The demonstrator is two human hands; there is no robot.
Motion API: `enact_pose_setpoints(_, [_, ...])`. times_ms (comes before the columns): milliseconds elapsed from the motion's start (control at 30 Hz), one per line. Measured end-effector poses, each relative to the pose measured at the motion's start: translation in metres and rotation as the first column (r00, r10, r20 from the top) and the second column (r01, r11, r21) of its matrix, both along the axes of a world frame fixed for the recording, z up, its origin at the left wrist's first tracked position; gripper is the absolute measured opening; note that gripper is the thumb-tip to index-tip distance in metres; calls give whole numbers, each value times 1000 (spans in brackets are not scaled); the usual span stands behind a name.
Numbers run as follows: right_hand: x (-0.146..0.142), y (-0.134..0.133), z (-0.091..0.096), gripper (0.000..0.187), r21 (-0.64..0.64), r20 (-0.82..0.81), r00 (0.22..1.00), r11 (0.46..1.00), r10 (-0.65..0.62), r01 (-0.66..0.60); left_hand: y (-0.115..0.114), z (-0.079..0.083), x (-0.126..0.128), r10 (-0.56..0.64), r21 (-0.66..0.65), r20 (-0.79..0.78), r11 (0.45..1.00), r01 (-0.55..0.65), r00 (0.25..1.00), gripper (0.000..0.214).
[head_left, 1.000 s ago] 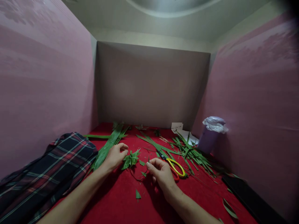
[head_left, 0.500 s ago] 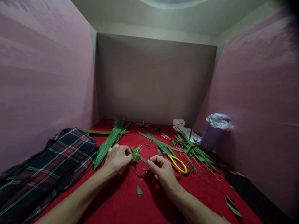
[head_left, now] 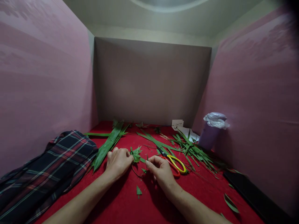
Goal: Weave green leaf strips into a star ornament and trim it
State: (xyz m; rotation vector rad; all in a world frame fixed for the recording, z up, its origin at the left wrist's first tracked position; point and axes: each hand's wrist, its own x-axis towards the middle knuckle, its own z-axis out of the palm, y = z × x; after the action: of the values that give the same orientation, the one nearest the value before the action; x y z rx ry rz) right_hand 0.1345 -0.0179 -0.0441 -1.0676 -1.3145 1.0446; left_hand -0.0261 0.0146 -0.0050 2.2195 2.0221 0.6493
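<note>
My left hand (head_left: pixel 119 162) is closed in a pinch on a small folded piece of green leaf (head_left: pixel 136 152), whose pointed tips stick out past the fingers. Thumb and fingertips of my right hand (head_left: pixel 163 173) are pressed together around a thin green sliver of leaf (head_left: pixel 147 157); its lower part is hidden. Just behind the right hand lie scissors (head_left: pixel 171 157) with black blades and yellow and red-orange handles. Leaf scraps lie between and below the hands, among them a small triangular scrap (head_left: pixel 139 189).
Long green leaves (head_left: pixel 108 144) lie left on the red cloth (head_left: pixel 130 208), beside a plaid fabric (head_left: pixel 70 158). Cut leaf strips (head_left: pixel 198 155) are heaped right, before a purple container (head_left: pixel 209 137) with clear plastic and white papers (head_left: pixel 190 133). A black flat object (head_left: pixel 247 189) lies right.
The view has shifted slightly. My left hand and the folded leaf piece have turned a little, showing more leaf tips. My right hand keeps its pinch almost in place.
</note>
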Motion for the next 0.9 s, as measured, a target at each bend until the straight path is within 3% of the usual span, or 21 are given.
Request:
enact_pose_setpoints(267, [-1,0,-2,24,51,20,1000,999,-8,7,4,-1,-2,22,-22,52,1000,-21,998,23])
enact_pose_setpoints(467, [-1,2,-3,21,61,26,1000,998,-13,11,9,-4,-3,-20,116,71,993,11,997,23])
enact_pose_setpoints(600, [-1,3,-4,20,64,42,999,998,-18,15,13,-5,0,29,157,8,987,-30,1000,30])
enact_pose_setpoints(733, [-1,3,-4,20,71,46,999,997,-20,17,20,-6,2,51,95,33,994,-54,998,37])
enact_pose_setpoints(900, [-1,1,-3,19,78,48,999,997,-16,13,28,-9,0,42,70,98,996,-49,994,31])
